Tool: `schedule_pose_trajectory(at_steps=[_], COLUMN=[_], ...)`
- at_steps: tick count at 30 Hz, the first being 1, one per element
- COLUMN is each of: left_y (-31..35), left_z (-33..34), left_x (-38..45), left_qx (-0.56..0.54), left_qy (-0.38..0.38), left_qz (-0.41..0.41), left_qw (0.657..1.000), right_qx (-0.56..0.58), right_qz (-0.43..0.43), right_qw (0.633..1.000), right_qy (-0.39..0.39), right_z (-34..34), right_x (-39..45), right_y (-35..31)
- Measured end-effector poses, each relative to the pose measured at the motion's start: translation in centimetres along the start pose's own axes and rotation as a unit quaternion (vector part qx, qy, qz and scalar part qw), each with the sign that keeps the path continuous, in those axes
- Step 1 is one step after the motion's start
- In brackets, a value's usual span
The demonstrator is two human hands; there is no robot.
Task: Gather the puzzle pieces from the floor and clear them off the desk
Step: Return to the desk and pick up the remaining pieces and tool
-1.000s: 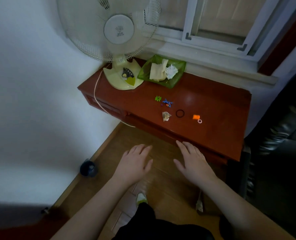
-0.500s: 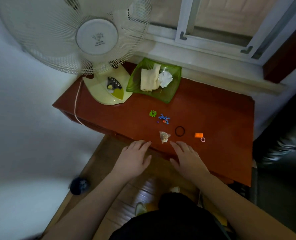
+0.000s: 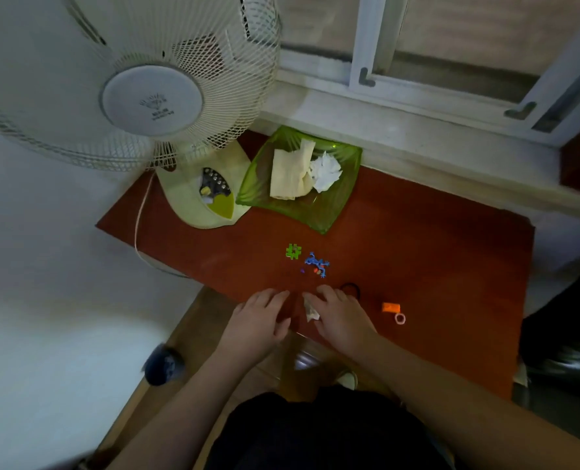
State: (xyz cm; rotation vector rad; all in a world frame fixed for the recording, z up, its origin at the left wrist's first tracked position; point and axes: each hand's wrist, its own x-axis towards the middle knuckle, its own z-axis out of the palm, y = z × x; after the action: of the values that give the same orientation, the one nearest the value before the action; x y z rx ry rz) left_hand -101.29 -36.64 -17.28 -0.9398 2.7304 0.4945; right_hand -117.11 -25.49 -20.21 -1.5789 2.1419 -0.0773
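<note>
Two bare forearms reaching forward side by side, left hand point(image 3: 260, 320) lying palm down with fingers loosely spread, right hand point(image 3: 341, 317) lying palm down just beside it, fingers relaxed and extending forward

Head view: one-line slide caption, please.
Both hands reach over the red desk edge toward the green puzzle piece and blue puzzle piece.

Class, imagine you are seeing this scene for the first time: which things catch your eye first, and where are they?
A big white fan fills the upper left, its base on the red-brown desk. Beside it sits a green dish of crumpled paper. Near the middle lie a green puzzle piece and a blue one, just beyond both hands.
</note>
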Motion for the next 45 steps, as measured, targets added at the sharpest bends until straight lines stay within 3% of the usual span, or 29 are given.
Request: schedule_pose_trajectory(at_steps=[8, 17, 27, 30, 35, 45], left_y=[-0.1, 3.2, 4.5, 5.2, 7.3, 9.4], left_z=[0.4, 3.4, 5.0, 4.3, 4.1, 6.5], left_x=[2.5, 6.1, 8.8, 9.7, 11.0, 11.7], left_qx=[0.025, 0.058, 0.064, 0.005, -0.015, 0.077], left_qy=[-0.035, -0.111, -0.061, -0.074, -0.063, -0.088], left_qz=[0.035, 0.134, 0.183, 0.159, 0.188, 0.123], left_qw=[0.998, 0.983, 0.979, 0.984, 0.980, 0.985], right_qx=[-0.017, -0.051, 0.013, 0.028, 0.024, 0.000], right_qz=[-0.007, 0.064, 0.205, 0.230, 0.235, 0.236], right_qw=[1.000, 0.997, 0.977, 0.971, 0.970, 0.971], right_qy=[-0.011, -0.001, 0.053, 0.061, 0.050, 0.036], right_z=[0.5, -0.2, -0.6, -0.5, -0.3, -0.2], right_x=[1.8, 0.2, -4.2, -5.0, -4.9, -3.4], right_y=[0.8, 3.5, 8.5, 9.6, 10.3, 11.0])
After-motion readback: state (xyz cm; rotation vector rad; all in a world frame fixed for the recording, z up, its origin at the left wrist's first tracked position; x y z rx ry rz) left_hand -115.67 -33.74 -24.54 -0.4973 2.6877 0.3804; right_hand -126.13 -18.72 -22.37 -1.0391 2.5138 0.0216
